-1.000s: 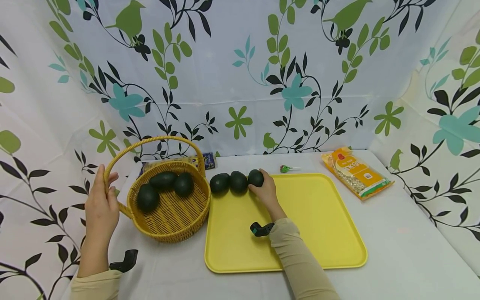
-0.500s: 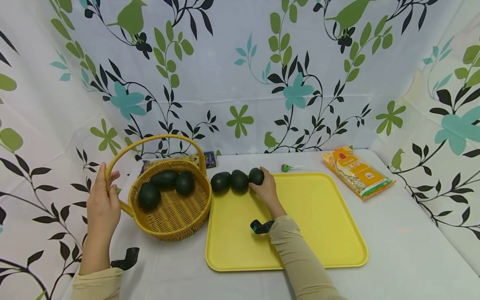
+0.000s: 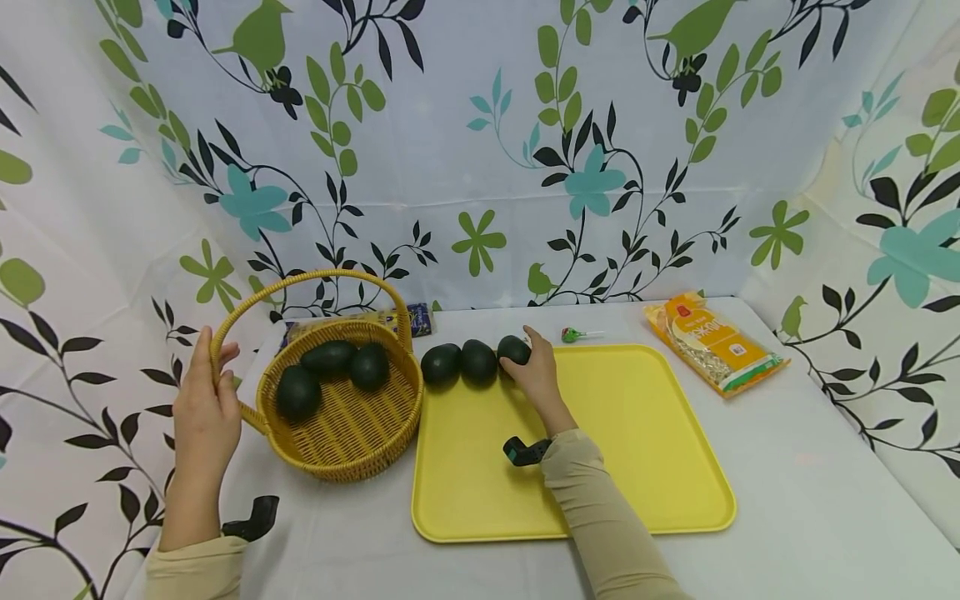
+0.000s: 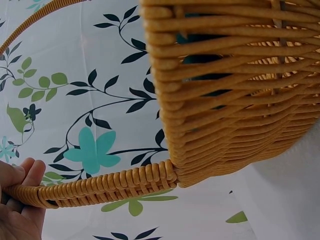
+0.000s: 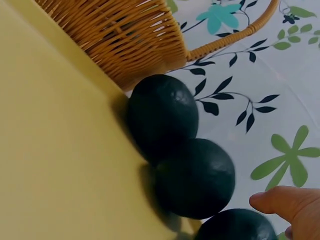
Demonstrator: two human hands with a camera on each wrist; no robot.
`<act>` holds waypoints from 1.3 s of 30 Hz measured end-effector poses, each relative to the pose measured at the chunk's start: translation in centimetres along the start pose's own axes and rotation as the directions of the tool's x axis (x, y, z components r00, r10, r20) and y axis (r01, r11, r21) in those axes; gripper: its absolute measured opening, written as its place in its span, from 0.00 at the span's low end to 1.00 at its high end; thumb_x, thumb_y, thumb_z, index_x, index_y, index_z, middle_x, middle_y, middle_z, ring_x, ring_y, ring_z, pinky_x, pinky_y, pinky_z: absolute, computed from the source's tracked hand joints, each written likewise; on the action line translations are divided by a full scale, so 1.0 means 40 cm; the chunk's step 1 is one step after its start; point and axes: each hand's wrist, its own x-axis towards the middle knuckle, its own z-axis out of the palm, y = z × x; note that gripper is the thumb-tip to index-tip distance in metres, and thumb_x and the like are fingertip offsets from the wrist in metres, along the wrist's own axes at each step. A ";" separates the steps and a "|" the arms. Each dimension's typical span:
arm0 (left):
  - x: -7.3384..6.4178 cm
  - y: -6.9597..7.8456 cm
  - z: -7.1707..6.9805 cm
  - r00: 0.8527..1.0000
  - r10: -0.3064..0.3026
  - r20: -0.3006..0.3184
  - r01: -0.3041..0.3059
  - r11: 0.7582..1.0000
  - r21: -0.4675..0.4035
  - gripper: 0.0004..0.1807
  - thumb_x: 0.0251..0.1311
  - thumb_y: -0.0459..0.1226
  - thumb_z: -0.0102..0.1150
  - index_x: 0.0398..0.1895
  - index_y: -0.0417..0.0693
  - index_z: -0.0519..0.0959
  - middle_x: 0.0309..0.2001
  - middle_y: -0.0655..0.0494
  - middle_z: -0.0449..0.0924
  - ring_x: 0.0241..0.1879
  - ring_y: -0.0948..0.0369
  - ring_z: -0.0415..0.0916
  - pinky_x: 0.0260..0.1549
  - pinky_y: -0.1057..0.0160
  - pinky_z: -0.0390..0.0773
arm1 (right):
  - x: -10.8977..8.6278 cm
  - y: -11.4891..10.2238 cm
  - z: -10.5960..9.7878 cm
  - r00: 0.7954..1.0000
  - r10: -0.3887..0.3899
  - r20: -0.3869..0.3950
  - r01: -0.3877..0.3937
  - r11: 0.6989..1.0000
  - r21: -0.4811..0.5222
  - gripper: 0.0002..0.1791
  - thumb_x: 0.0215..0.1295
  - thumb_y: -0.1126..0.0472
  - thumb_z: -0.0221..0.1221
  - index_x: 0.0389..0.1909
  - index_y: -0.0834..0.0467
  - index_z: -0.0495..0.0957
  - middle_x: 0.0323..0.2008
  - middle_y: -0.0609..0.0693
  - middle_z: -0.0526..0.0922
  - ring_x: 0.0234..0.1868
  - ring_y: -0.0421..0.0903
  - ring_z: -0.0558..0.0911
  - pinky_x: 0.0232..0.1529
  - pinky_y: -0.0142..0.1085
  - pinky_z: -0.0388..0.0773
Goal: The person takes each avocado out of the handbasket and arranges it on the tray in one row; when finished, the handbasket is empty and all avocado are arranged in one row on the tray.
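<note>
Lining up seems in hand: at the yellow tray's (image 3: 660, 450) far edge, the right hand (image 3: 538, 375) — fingers spread — is at the rightmost avocado (image 3: 512, 350); next calls for a clean release. Left of the tray, the left hand (image 3: 206, 425) grips the basket's (image 3: 337, 472) handle (image 3: 330, 273).

Three dark green fruits (image 3: 327, 359) were contained in a wicker basket (image 3: 352, 442), whose handle (image 3: 337, 273) was held by the left grip (image 3: 206, 417). Three more dark fruits (image 3: 478, 363) were lined up at the far edge of a yellow tray (image 3: 637, 450), and the right grip (image 3: 536, 371) was placed at the rightmost fruit (image 3: 512, 348). A lollipop (image 3: 573, 335) and an orange packet (image 3: 716, 346) were set beside the tray.
</note>
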 end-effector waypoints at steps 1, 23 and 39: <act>0.000 0.000 0.000 1.000 -0.002 0.001 0.002 1.000 0.000 0.35 0.68 0.28 0.41 0.74 0.62 0.48 0.58 0.41 0.74 0.54 0.38 0.70 0.53 0.37 0.69 | 0.000 -0.007 -0.003 1.000 -0.011 -0.007 0.011 1.000 0.000 0.39 0.57 0.60 0.64 0.69 0.58 0.59 0.66 0.62 0.64 0.67 0.59 0.63 0.66 0.52 0.64; 0.001 -0.002 -0.003 1.000 -0.004 0.010 0.004 1.000 0.004 0.35 0.68 0.28 0.41 0.74 0.62 0.48 0.59 0.41 0.74 0.52 0.39 0.72 0.51 0.37 0.72 | -0.065 -0.288 -0.054 0.930 -0.346 -0.128 0.360 0.926 0.115 0.37 0.58 0.61 0.64 0.68 0.54 0.60 0.67 0.56 0.63 0.68 0.52 0.64 0.69 0.47 0.64; 0.002 -0.001 -0.005 1.000 -0.017 0.022 0.017 1.000 0.002 0.35 0.68 0.28 0.41 0.74 0.62 0.47 0.59 0.41 0.73 0.52 0.39 0.72 0.51 0.37 0.72 | -0.091 -0.356 -0.027 0.896 -0.429 -0.117 0.445 0.867 0.225 0.37 0.58 0.63 0.63 0.68 0.56 0.60 0.67 0.57 0.63 0.68 0.52 0.64 0.69 0.44 0.64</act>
